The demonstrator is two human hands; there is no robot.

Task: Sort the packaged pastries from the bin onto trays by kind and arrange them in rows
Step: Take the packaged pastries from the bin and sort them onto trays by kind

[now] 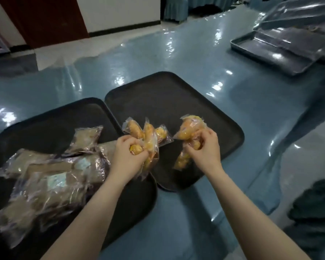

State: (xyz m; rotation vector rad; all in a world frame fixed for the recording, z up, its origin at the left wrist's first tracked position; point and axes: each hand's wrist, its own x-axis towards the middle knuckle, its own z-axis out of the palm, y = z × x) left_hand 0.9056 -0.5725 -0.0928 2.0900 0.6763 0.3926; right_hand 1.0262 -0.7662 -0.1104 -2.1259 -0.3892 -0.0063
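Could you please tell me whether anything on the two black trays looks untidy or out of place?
Yes. The brown packets on the left tray lie heaped and overlapping at odd angles, not in rows.

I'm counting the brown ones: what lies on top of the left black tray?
On the left black plastic tray lies a loose, overlapping pile of brown pastries in clear wrappers. Packets underneath are covered, so no count is possible.
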